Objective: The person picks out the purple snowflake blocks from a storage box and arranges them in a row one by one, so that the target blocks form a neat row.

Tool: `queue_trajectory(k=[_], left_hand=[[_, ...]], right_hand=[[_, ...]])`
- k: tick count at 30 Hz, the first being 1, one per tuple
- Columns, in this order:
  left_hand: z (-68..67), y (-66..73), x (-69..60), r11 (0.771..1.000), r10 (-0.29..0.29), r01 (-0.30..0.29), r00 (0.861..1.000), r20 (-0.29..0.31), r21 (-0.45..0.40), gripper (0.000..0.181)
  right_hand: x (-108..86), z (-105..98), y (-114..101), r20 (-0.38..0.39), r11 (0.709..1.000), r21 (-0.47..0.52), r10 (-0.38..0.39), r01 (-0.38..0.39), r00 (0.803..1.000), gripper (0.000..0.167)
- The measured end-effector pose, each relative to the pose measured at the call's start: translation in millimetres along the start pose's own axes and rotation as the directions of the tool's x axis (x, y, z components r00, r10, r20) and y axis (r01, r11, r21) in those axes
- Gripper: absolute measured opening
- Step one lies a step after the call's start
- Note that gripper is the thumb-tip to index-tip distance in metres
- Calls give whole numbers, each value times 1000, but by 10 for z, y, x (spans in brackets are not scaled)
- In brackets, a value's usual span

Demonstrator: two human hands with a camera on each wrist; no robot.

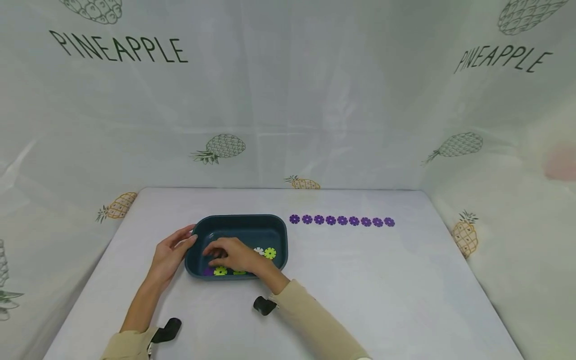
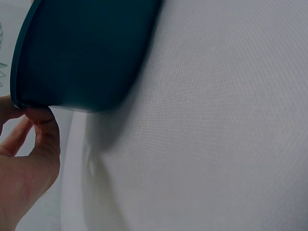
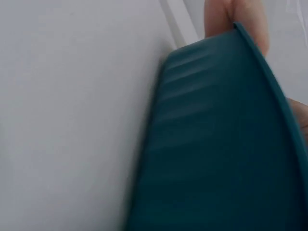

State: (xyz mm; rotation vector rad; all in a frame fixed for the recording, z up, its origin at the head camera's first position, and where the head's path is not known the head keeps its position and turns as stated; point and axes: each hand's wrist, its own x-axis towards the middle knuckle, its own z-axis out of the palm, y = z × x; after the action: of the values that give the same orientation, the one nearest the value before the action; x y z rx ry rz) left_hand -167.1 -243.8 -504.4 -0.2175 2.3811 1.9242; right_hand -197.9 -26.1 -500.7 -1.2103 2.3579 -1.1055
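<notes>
A dark teal tray (image 1: 243,231) with rounded corners sits on the white table. Its left rim is pinched between the thumb and fingers of my left hand (image 1: 167,256); the left wrist view shows this hand (image 2: 31,166) at the tray's corner. My right hand (image 1: 236,254) reaches over the front rim into the tray, fingers bent loosely downward with a gap to the thumb. No piece shows between them. Around it lie flower-shaped pieces: yellow-green ones (image 1: 270,253), a white one (image 1: 258,251) and a purple one (image 1: 208,271). The right hand covers part of the tray floor.
To the right of the tray, a straight row of several purple flower pieces (image 1: 342,220) runs along the back of the table (image 1: 382,285). Behind the table hangs a pale curtain (image 1: 360,100) printed with pineapples. Black wrist cameras (image 1: 167,330) sit at both sleeves.
</notes>
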Motion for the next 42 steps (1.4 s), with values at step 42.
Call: queue_trajectory(k=[42], left_hand=[[6, -6, 23, 1000, -18, 18, 1000, -10, 10, 60]], right_hand=[[-253, -240, 153, -131, 977, 117, 191, -176, 973, 14]])
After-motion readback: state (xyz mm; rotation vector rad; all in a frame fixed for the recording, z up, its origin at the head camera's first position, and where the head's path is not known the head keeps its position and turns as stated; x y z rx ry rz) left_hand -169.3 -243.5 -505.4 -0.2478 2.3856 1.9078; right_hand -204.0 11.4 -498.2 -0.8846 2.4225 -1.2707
